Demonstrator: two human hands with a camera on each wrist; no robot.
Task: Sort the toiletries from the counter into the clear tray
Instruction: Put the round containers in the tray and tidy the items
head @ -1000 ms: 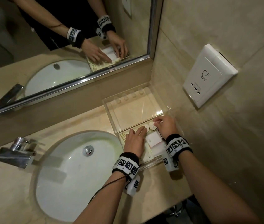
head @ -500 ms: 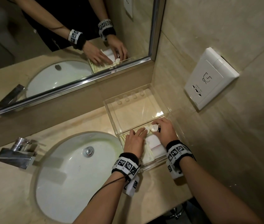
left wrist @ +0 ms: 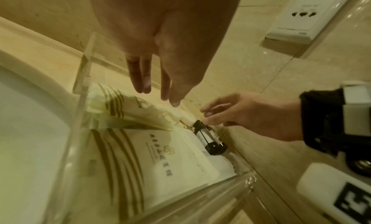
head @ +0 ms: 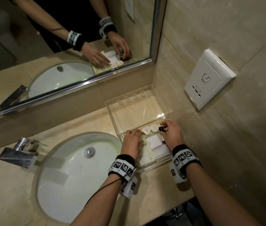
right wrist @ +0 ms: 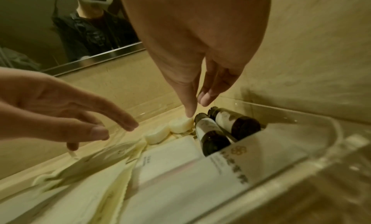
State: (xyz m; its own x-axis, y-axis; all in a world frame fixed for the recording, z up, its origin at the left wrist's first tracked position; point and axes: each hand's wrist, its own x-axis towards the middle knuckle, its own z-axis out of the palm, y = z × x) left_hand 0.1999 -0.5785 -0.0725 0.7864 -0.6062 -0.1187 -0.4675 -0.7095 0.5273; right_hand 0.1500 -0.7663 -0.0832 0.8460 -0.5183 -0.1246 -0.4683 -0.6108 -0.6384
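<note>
Packets [left wrist: 128, 149] with gold stripes and blurred, unreadable print fill the clear tray [head: 153, 166] beside two dark bottles [right wrist: 212, 137]. Left hand [head: 131, 144] lies flat on them, fingers straight. Right hand [head: 173, 135], fingers relaxed, touches a heart-shaped soap [head: 154, 128].
</note>
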